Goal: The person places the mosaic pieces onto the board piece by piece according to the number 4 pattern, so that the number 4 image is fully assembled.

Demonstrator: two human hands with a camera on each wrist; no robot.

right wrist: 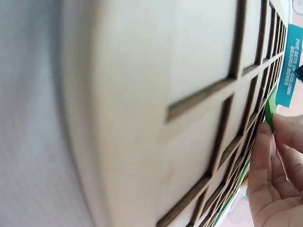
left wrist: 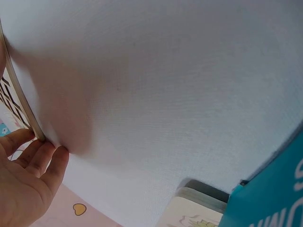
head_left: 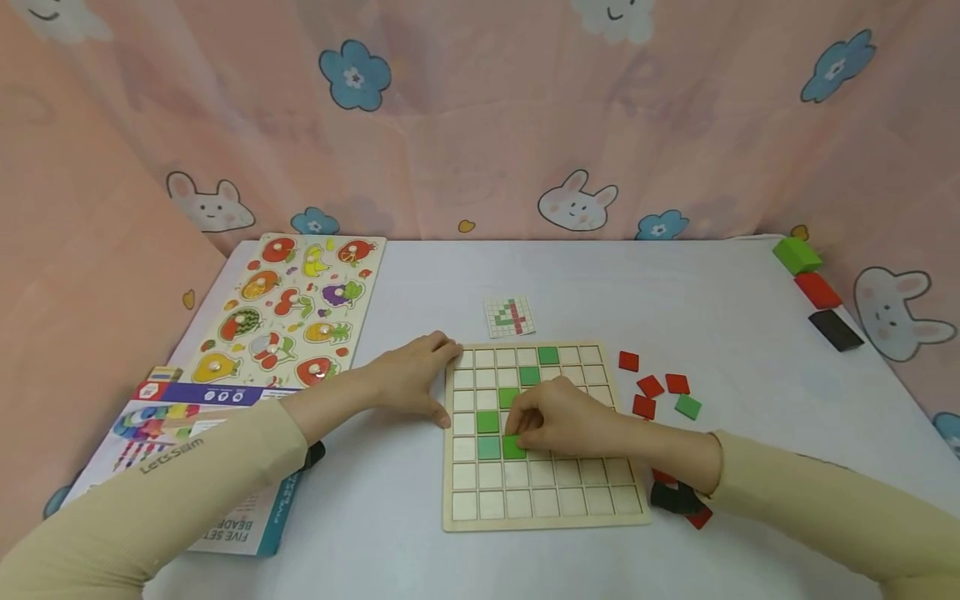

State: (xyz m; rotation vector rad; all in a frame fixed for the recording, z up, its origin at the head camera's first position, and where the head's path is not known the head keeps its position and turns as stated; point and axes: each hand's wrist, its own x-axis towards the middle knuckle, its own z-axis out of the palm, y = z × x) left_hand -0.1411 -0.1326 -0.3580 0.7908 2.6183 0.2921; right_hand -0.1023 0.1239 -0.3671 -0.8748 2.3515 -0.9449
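A wooden grid board (head_left: 547, 523) lies flat on the table. Green square tiles (head_left: 529, 376) sit in several of its cells, most along a diagonal, with a paler green tile (head_left: 489, 447) lower down. My right hand (head_left: 566, 417) pinches another green tile (head_left: 514, 448) over the cell beside the pale one; in the right wrist view this tile (right wrist: 270, 112) stands tilted between thumb and fingers. At the board's left side, my left hand (head_left: 408, 375) rests spread, its thumb and fingertips touching the edge; the left wrist view shows fingertips (left wrist: 57, 158) at a board corner.
Behind the board lies a small pattern card (head_left: 510, 317). Loose red tiles (head_left: 628, 361) and a green tile (head_left: 687, 407) are scattered at the right. A fruit puzzle (head_left: 288, 308) and a printed box (head_left: 232, 533) lie left; blocks (head_left: 817, 290) line the far right edge.
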